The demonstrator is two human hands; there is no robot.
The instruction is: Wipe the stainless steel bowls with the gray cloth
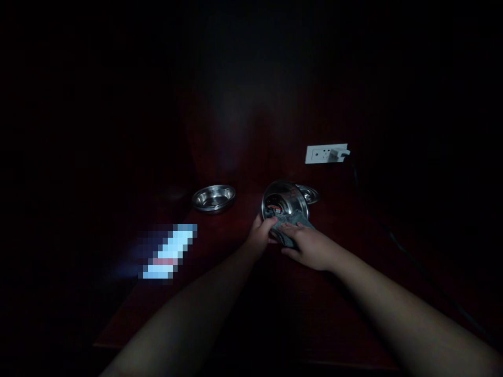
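Note:
A shiny metal bowl (283,193) is tilted on its side above the dark red table, with a small label showing on it. My left hand (261,233) grips its near left edge, thumb on top. Against the lower part of the bowl lies a grey cloth (294,225). My right hand (308,243) presses this cloth to the metal, its fingers stretched over the fabric. Partly hidden behind the bowl is another round metal piece (310,195).
Shallow metal dishes (214,198), apparently stacked, stand at the back left. A lit, pixelated screen (168,254) lies by the table's left edge. A white socket (326,154) with a plug sits on the back wall; a dark cable (416,267) runs along the right. The surroundings are very dark.

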